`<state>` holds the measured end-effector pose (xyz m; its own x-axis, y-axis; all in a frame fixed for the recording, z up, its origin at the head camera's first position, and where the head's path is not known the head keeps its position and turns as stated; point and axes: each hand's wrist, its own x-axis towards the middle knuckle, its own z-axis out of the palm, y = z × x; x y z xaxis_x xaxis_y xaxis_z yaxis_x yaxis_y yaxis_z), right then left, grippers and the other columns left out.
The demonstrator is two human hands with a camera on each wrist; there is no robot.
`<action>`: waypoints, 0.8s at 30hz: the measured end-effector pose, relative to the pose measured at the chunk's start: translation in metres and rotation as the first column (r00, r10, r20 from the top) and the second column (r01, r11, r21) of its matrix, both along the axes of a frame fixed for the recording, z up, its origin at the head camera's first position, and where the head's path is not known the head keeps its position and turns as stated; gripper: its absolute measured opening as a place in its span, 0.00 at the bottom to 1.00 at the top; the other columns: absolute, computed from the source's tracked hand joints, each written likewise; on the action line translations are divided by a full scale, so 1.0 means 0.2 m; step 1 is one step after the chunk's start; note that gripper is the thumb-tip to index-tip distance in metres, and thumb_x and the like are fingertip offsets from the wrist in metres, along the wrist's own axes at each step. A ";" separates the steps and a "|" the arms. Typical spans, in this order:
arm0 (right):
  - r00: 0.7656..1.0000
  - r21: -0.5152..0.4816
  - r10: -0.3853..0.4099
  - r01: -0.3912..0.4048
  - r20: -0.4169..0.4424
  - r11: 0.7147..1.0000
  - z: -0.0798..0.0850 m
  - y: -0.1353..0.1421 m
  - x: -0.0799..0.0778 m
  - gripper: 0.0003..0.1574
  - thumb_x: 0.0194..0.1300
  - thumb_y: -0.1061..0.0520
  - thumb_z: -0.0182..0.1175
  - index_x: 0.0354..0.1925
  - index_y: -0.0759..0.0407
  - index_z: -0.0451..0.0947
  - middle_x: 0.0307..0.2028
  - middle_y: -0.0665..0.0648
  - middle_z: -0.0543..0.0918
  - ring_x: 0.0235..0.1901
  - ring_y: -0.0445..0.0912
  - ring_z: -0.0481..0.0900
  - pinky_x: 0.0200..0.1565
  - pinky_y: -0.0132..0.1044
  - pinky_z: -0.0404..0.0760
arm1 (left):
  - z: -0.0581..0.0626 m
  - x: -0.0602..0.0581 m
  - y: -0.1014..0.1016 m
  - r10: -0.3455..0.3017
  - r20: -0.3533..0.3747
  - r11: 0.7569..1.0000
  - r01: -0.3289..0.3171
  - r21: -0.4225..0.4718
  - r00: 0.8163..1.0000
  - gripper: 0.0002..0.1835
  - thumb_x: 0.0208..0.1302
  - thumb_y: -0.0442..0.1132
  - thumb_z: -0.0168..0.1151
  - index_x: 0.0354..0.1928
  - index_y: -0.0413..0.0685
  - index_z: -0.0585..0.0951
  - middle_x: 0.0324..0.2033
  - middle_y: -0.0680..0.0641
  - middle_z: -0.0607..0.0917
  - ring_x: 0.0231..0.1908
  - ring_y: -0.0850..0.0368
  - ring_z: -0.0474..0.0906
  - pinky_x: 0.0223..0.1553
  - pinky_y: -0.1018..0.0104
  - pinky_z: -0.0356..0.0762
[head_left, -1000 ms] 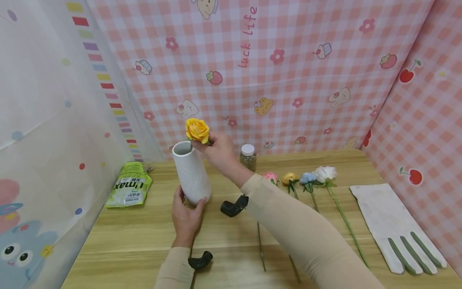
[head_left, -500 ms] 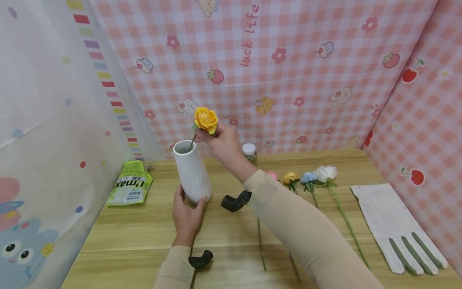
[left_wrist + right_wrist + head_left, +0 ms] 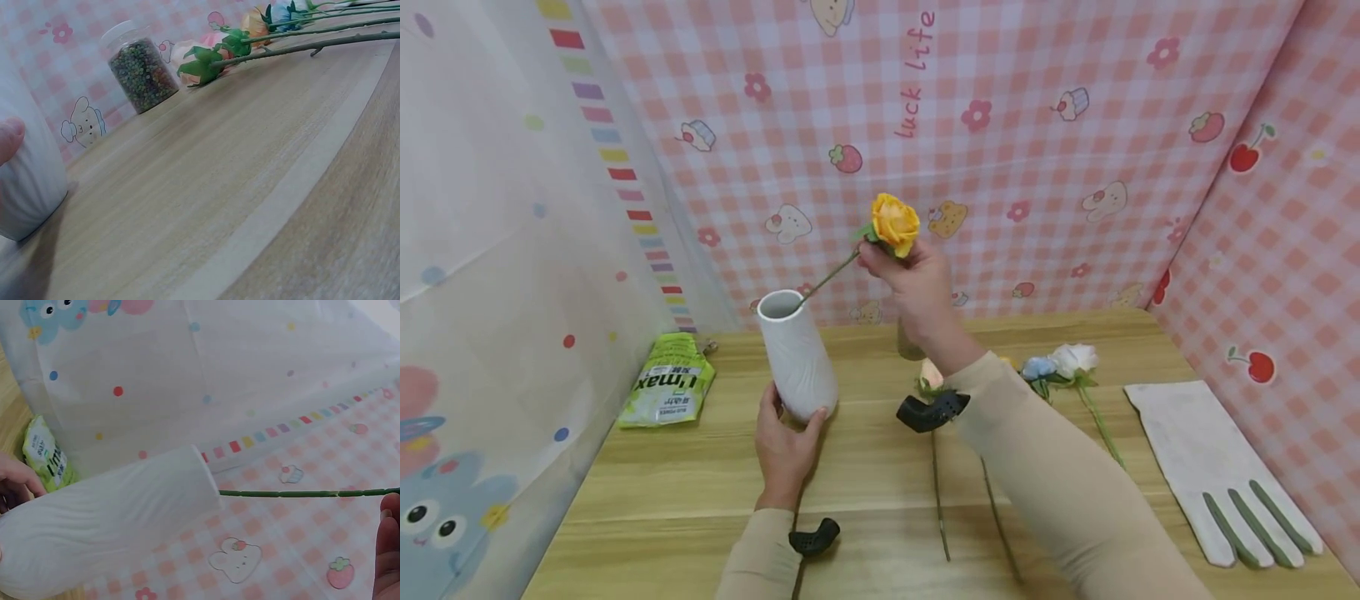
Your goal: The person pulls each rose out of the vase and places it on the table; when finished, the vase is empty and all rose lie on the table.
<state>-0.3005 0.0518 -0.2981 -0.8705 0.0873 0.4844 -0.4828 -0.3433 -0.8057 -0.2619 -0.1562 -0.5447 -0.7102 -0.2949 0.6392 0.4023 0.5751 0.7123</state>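
A white vase (image 3: 797, 358) with a wavy surface stands on the table, and my left hand (image 3: 786, 450) grips it low down, thumb and fingers round its base. Up and to the right of the vase mouth, my right hand (image 3: 917, 287) pinches a yellow rose (image 3: 895, 223) just under its bloom. From there the green stem (image 3: 281, 494) slants down into the vase mouth, as the right wrist view also shows; its lower end is hidden inside. Part of the vase and a fingertip show at the left edge of the left wrist view.
A white-capped jar of coloured beads (image 3: 144, 72) stands at the back, mostly behind my right hand in the head view. Peach (image 3: 931, 375), blue (image 3: 1040, 367) and white roses (image 3: 1075, 360) lie right of centre. A glove (image 3: 1210, 458) lies far right, a green bag (image 3: 670, 379) left.
My right hand has moved up and to the right with the yellow rose, and more of its stem shows above the vase mouth. My left hand and the vase have stayed put.
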 end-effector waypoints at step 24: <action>0.932 -0.037 -0.139 0.160 0.334 0.986 -0.31 0.51 0.16 0.11 0.65 0.55 0.62 0.43 0.60 0.80 0.34 0.54 0.82 0.28 0.44 0.81 0.27 0.30 0.78 | -0.01 -0.01 -0.01 0.026 -0.005 0.999 -0.026 -0.026 1.000 0.46 0.42 0.43 0.80 0.64 0.36 0.68 0.51 0.35 0.79 0.51 0.44 0.77 0.50 0.50 0.76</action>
